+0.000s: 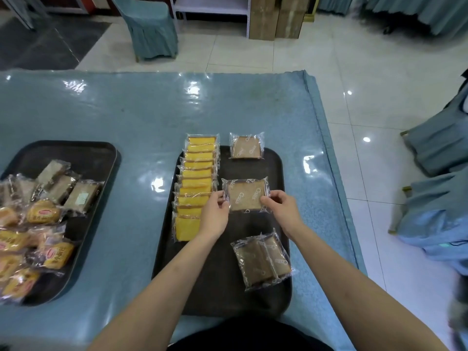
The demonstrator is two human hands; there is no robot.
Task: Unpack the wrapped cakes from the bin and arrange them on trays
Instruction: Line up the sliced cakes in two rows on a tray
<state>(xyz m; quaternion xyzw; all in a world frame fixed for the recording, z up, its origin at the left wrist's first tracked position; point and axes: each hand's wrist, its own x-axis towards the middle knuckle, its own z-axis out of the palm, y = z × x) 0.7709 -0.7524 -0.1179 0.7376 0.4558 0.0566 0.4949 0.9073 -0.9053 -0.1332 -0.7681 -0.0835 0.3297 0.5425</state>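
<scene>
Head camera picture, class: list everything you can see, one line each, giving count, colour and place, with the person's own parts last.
Centre tray: one, black, middle of table.
Yellow cakes: overlapping row, roughly ten, yellow, left side of centre tray.
Held brown cake: one, brown, clear wrap, mid-tray.
Far brown cake: one, brown, tray's far edge.
Near brown cakes: two, brown, overlapping, tray's near right.
Left tray: one, black, table's left.
Mixed wrapped cakes: heap, brown and orange, on left tray; count unclear.
Table cover: one, blue, glossy.
Chair: one, teal cover, beyond table.
Left hand: fingers pinch held cake's left edge.
Right hand: fingers pinch its right edge.
</scene>
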